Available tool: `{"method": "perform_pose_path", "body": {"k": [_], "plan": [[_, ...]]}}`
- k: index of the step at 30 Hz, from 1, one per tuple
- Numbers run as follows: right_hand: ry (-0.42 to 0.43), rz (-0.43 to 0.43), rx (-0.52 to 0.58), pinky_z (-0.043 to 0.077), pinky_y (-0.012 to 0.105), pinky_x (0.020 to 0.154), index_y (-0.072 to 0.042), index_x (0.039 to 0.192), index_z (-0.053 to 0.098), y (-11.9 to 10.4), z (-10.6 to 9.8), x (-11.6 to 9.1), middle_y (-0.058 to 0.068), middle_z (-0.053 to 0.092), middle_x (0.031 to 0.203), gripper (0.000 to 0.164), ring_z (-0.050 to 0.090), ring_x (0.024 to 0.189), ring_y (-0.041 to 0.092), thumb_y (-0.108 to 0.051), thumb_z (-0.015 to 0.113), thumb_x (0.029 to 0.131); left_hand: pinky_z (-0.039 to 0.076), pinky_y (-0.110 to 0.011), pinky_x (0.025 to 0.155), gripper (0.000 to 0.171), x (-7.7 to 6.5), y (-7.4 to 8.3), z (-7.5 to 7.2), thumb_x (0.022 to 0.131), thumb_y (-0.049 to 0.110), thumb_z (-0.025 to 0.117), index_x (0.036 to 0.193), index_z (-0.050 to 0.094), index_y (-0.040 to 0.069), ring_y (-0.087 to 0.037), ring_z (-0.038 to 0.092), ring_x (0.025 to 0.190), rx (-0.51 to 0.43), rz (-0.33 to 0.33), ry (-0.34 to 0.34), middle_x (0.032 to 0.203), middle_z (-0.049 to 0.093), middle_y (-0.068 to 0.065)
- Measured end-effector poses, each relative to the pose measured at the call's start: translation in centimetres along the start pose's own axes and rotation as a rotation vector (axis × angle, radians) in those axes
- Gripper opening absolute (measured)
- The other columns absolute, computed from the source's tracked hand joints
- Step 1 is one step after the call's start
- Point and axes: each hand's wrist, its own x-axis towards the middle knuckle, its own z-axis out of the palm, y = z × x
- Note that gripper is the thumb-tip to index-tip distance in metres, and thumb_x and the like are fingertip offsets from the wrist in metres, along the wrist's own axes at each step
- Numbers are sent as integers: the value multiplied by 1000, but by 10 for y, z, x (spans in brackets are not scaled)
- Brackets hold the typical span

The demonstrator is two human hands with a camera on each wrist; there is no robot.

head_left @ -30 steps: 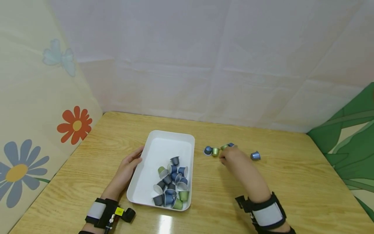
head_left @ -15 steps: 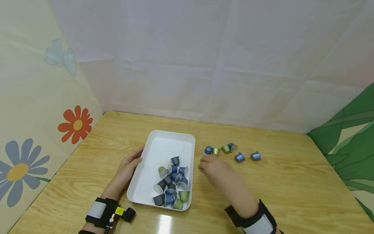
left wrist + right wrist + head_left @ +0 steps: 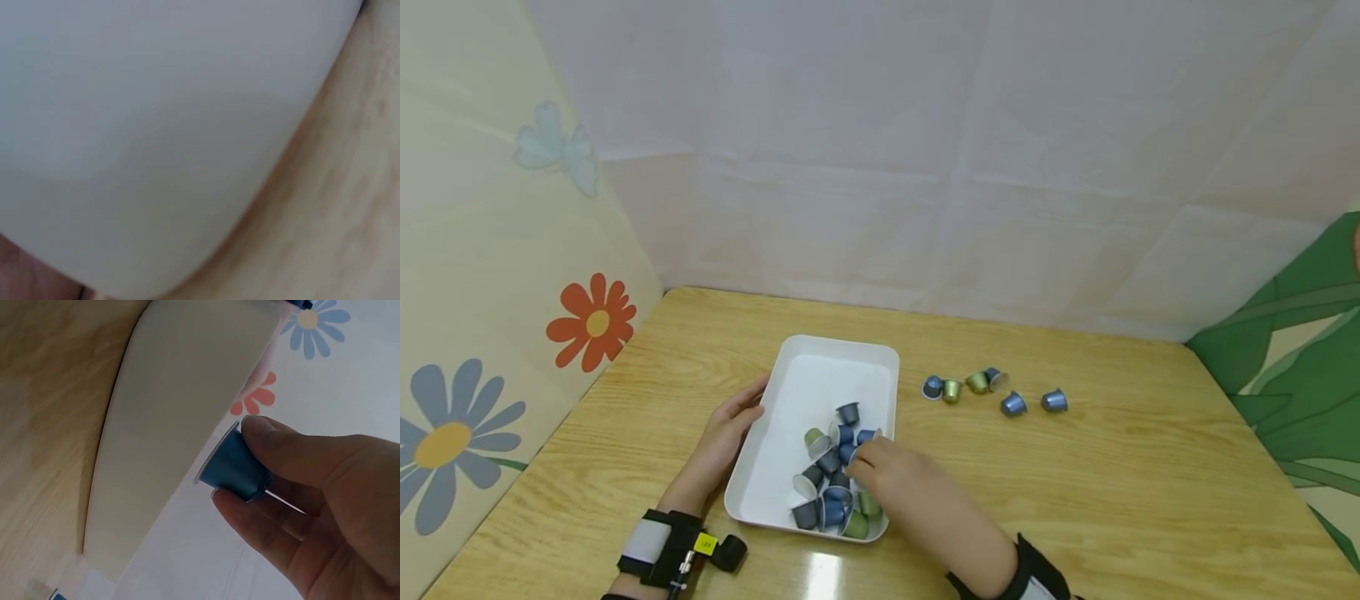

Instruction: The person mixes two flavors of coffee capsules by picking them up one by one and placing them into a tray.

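In the right wrist view a blue coffee capsule (image 3: pixel 232 467) is pinched between the thumb and fingers of my right hand (image 3: pixel 331 500). From the head camera, that right hand (image 3: pixel 906 483) hangs over the right rim of the white tray (image 3: pixel 805 379) and hides the held capsule. Blue, dark grey and green capsules (image 3: pixel 831 512) lie jumbled in the tray's near right part. At the tray's left side, my left hand (image 3: pixel 726 433) touches the rim with fairly straight fingers. The left wrist view is mostly filled by the tray's blurred outer wall (image 3: pixel 187 137).
Right of the tray, several loose capsules lie on the wooden table (image 3: pixel 1120 475): a row with a green capsule (image 3: pixel 952 391), and farther right a blue capsule (image 3: pixel 1013 404) and another blue capsule (image 3: pixel 1055 401). A pale cloth backdrop (image 3: pixel 925 167) rises behind the table.
My right hand has moved left and nearer, from the loose capsules to above the tray, carrying a capsule. A blue capsule it covered earlier is now visible. My left hand and the tray have stayed put.
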Motion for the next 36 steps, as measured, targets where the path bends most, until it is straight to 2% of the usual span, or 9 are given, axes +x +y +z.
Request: {"method": "perform_pose_path", "body": {"k": [7,16,19,25,28,36], "plan": [[5,-69,17,49,15,80,-12,105,72,-10,6,0,-2,61,104,24,58,97,9,-2,73,83,42,-15,93,51,-1,0,1,104,10,41,154,33,4,-27,33,141,-18,4,7,158,31,-13],[-47,-23,43,52,24,87,-12,112,71,-13,7,-2,4,63,120,31,59,109,16,-1,74,83,43,-15,92,50,1,-2,3,103,6,41,152,34,1,-28,35,139,-44,23,11,157,33,-16],[-28,-18,42,52,28,89,-12,112,71,-13,8,-2,5,63,122,32,59,111,17,-1,75,82,42,-15,92,50,1,-2,3,104,7,41,153,34,2,-27,34,140,-35,18,11,157,32,-15],[66,-43,9,50,32,94,-12,107,72,-11,9,-2,4,64,116,34,60,110,19,2,77,76,43,-15,92,50,0,-3,2,104,8,41,153,33,2,-28,34,140,-30,23,7,158,31,-15],[71,-41,9,50,32,93,-13,106,72,-10,9,-2,3,64,116,35,60,110,19,3,77,75,43,-16,92,50,0,-3,2,104,8,41,153,33,2,-28,34,140,-40,21,7,158,32,-15],[40,-10,23,50,33,95,-10,110,70,2,7,2,6,65,118,24,61,110,20,-9,74,87,43,-16,92,50,1,-2,3,103,7,41,153,34,1,-29,35,139,-40,21,15,157,33,-16]]}}
